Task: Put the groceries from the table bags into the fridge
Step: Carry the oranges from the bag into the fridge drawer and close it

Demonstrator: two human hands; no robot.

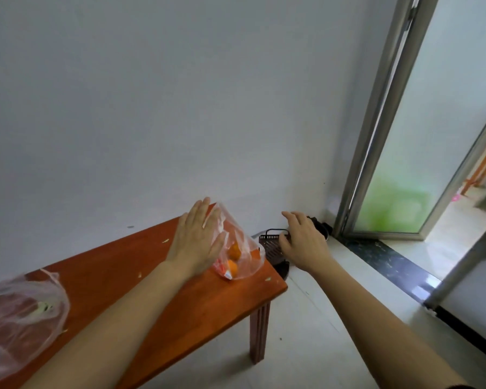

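Oranges (pixel 233 259) sit in a thin bag (pixel 240 248) at the tabletop (pixel 152 290) corner. Our left hand (pixel 197 242) lies flat against it, fingers (pixel 208 217) spread, gripping nothing; our right hand (pixel 300 242) hovers open beside it. We risk nudging it off the edge

table (pixel 141 290): red-brown | oranges (pixel 234 258): orange | bag (pixel 244 248): clear | wall (pixel 152 108): white

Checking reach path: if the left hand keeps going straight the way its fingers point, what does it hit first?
Most likely the clear plastic bag of oranges: the left hand, open and flat, already overlaps its top edge. Past that, only the white wall. Depth between palm and bag is unclear.
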